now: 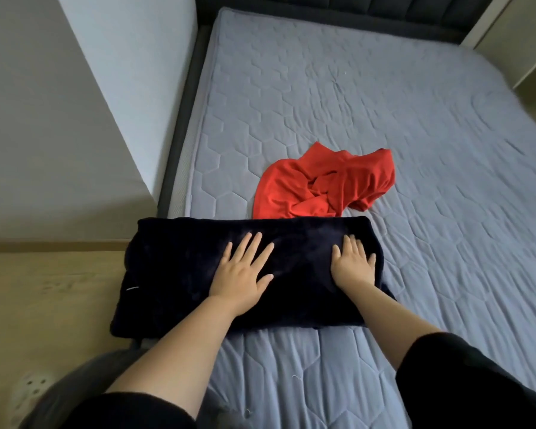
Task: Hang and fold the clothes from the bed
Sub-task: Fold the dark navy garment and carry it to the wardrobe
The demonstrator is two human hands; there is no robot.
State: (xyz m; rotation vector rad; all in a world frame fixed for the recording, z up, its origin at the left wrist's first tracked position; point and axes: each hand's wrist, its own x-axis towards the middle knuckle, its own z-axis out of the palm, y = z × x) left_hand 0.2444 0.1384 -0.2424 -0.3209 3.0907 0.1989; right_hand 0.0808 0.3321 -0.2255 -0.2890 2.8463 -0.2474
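Head: red garment (291,187) behind dark bundle (180,258)

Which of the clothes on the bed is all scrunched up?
The red garment, lying crumpled in a heap; the dark blue one is folded into a flat rectangle.

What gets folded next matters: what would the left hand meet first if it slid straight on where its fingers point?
Past the far edge of the dark folded cloth it presses, the left hand would likely meet the crumpled red garment first.
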